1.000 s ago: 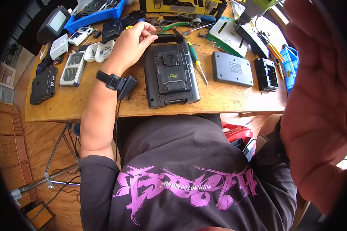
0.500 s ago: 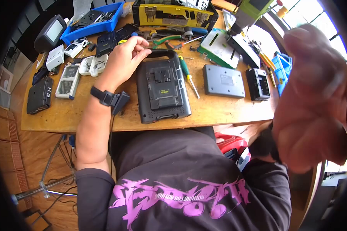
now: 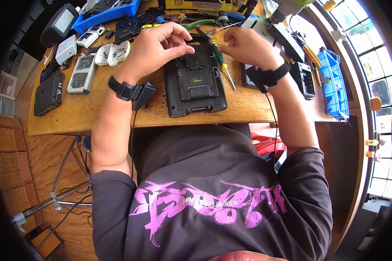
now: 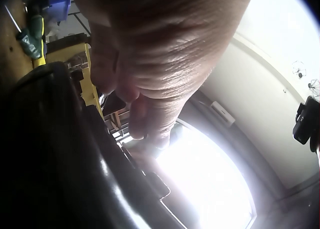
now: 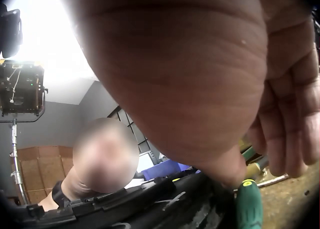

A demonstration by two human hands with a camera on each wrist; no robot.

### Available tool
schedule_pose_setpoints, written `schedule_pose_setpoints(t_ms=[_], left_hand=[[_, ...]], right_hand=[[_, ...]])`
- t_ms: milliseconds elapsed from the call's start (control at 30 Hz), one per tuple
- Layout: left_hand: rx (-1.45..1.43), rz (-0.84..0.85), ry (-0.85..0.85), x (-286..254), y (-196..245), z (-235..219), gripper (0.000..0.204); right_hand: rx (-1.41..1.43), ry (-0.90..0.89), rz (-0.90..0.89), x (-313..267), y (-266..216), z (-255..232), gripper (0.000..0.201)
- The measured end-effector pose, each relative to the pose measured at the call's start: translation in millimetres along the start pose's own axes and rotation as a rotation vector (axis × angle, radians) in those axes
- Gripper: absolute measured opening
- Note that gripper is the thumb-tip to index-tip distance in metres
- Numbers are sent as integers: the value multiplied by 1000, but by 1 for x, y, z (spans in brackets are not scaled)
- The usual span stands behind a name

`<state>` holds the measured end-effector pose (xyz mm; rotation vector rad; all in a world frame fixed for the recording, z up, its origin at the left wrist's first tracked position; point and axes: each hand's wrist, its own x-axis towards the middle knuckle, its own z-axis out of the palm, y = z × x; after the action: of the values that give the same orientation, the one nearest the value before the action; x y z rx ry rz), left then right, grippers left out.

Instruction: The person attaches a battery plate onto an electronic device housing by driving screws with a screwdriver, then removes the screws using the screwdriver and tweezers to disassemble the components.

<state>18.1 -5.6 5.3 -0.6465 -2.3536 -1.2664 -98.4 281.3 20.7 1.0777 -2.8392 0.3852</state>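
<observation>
- Black case (image 3: pixel 196 80) lies flat on the wooden table (image 3: pixel 148 115), right in front of the person, handle at 12 o'clock. Using it as the clock centre.
- Left hand (image 3: pixel 154 50) is at 11, thumb reaching over the case's top edge. Fingers loosely bent and apart from the thumb, nothing visible in them.
- Right hand (image 3: pixel 250 48) is at 2, fingers relaxed, thumb right by the green screwdriver (image 3: pixel 224 65). Can't tell if they touch.
- The two hands are apart, with the top of the case between them.
- Screwdriver sits just beside the case at 2, tip angled toward the person.
- Grey box (image 3: pixel 249 78) at 3, mostly hidden under the right wrist. Past it, a black slotted unit (image 3: pixel 303 80) and a blue organizer (image 3: pixel 335 89).
- White bit case (image 3: pixel 82 74) at 9, white tray (image 3: pixel 112 54) between 9 and 10.
- Yellow toolbox (image 3: pixel 204 5) around 12, at the far side.
</observation>
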Motion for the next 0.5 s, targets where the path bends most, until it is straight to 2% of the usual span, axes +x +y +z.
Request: schedule_pose_setpoints(t_ms=[133, 200, 233, 300, 400, 500], left_hand=[[-14, -6, -31, 0, 4, -2, 24], [22, -9, -45, 0, 5, -1, 27], [20, -14, -47, -1, 4, 0, 27], [-71, -58, -71, -1, 3, 1, 26], [-108, -21, -60, 0, 5, 5, 22], [-194, -8, -38, 0, -2, 11, 21]], right_hand=[[-81, -48, 110, 7, -10, 13, 47], [-29, -179, 188, 10, -18, 7, 53], [-27, -184, 189, 12, -15, 10, 53], [167, -270, 216, 18, -5, 17, 57], [281, -193, 225, 16, -1, 25, 46], [357, -198, 241, 13, -3, 24, 50]])
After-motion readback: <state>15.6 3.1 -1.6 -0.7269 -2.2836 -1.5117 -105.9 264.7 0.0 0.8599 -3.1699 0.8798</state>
